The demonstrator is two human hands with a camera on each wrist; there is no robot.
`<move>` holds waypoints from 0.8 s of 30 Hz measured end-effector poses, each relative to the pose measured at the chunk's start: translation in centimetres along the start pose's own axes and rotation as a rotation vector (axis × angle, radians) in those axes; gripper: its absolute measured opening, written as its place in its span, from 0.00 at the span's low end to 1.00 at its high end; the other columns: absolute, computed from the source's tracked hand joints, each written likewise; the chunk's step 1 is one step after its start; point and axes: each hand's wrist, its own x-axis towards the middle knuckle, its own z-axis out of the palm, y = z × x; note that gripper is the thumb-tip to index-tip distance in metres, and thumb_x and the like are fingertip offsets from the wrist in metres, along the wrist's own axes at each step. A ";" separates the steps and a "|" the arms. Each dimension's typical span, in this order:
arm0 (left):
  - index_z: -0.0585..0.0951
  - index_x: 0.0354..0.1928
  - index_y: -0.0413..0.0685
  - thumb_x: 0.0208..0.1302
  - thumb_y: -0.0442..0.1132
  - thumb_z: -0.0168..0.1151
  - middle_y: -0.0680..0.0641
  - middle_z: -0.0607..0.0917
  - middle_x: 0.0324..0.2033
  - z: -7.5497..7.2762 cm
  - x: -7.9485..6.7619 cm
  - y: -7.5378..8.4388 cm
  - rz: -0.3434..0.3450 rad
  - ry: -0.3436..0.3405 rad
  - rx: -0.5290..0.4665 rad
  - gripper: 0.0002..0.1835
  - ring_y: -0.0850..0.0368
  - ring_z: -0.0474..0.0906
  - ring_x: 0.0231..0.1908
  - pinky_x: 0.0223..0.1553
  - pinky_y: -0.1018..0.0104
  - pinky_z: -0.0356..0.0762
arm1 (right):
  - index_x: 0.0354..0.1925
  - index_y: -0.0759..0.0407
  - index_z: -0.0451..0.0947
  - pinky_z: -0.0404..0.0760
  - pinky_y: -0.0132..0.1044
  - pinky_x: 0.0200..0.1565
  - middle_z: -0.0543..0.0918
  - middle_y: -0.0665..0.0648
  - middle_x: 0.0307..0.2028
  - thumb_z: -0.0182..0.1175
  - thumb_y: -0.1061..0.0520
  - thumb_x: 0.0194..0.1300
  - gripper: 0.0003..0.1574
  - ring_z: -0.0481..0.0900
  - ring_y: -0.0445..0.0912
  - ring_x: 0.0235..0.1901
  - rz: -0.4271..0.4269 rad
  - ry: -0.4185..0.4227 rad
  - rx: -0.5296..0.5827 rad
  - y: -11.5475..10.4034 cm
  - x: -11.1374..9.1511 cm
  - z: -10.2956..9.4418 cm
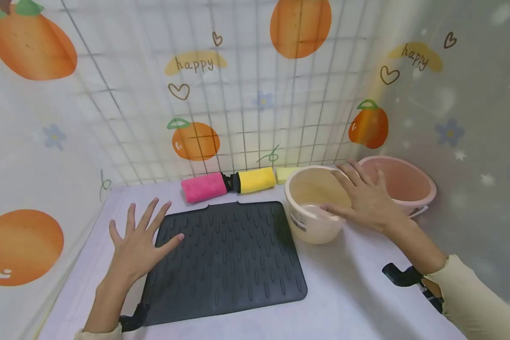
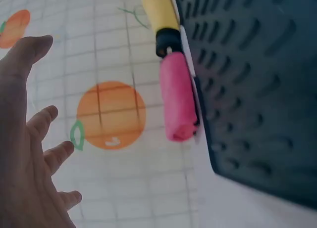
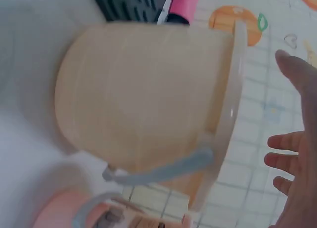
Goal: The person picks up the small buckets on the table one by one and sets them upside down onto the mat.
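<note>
My left hand (image 1: 138, 248) hovers with fingers spread over the left edge of a black ridged mat (image 1: 227, 259) and holds nothing. In the left wrist view its fingers (image 2: 59, 156) are apart, with bare space around them. The right hand (image 1: 367, 198) is stretched out above the cream bucket (image 1: 316, 229), its thumb crossing the bucket's mouth in the head view. In the right wrist view, the fingers (image 3: 285, 149) stand beyond the bucket's rim, with nothing in them. A grey handle (image 3: 163, 173) hangs along the bucket's side.
A pink bucket (image 1: 412, 205) stands at the right, beside the cream one. Behind the mat lie a rolled pink cloth (image 1: 204, 187), a rolled yellow cloth (image 1: 256, 180) and a pale yellow block (image 1: 284, 175). A wire grid (image 1: 246, 137) behind a printed curtain closes off the back.
</note>
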 end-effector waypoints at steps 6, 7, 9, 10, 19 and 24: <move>0.52 0.79 0.68 0.61 0.72 0.56 0.43 0.56 0.76 1.8 0.5 0.8 0.014 0.021 -0.081 0.48 0.32 0.41 0.74 0.62 0.22 0.31 | 0.76 0.55 0.59 0.34 0.72 0.67 0.59 0.59 0.75 0.53 0.22 0.63 0.57 0.48 0.58 0.75 -0.069 0.011 -0.001 -1.6 -0.3 0.7; 0.53 0.79 0.67 0.61 0.72 0.56 0.43 0.57 0.75 2.2 0.4 0.7 0.007 0.017 -0.093 0.48 0.32 0.44 0.73 0.62 0.22 0.35 | 0.75 0.55 0.60 0.36 0.72 0.67 0.61 0.58 0.74 0.54 0.22 0.63 0.57 0.49 0.57 0.75 -0.082 0.016 0.007 -1.8 -0.4 0.8; 0.53 0.79 0.66 0.61 0.71 0.57 0.42 0.58 0.75 3.1 -0.1 0.5 -0.012 0.003 -0.117 0.48 0.32 0.48 0.72 0.60 0.22 0.41 | 0.74 0.56 0.62 0.40 0.71 0.67 0.63 0.59 0.73 0.56 0.23 0.63 0.56 0.52 0.57 0.74 -0.109 0.034 0.025 -2.0 -0.6 1.1; 0.54 0.79 0.66 0.62 0.71 0.57 0.42 0.58 0.75 3.5 -0.3 0.3 -0.022 -0.007 -0.130 0.48 0.32 0.49 0.71 0.60 0.22 0.43 | 0.74 0.56 0.63 0.42 0.70 0.67 0.65 0.59 0.72 0.57 0.24 0.62 0.55 0.54 0.57 0.73 -0.121 0.048 0.031 -2.1 -0.7 1.2; 0.54 0.79 0.65 0.64 0.69 0.57 0.42 0.57 0.75 5.4 -1.7 -0.6 -0.081 -0.047 -0.239 0.46 0.30 0.51 0.69 0.57 0.27 0.50 | 0.68 0.59 0.70 0.48 0.68 0.65 0.73 0.60 0.65 0.62 0.30 0.62 0.48 0.61 0.55 0.68 -0.170 0.091 0.055 -3.1 -1.1 1.5; 0.56 0.79 0.65 0.65 0.67 0.58 0.40 0.59 0.73 5.8 -1.9 -0.6 -0.074 -0.039 -0.260 0.44 0.29 0.53 0.69 0.57 0.25 0.51 | 0.66 0.60 0.73 0.51 0.65 0.64 0.76 0.60 0.63 0.63 0.31 0.62 0.46 0.65 0.55 0.66 -0.189 0.109 0.054 -3.5 -1.1 1.5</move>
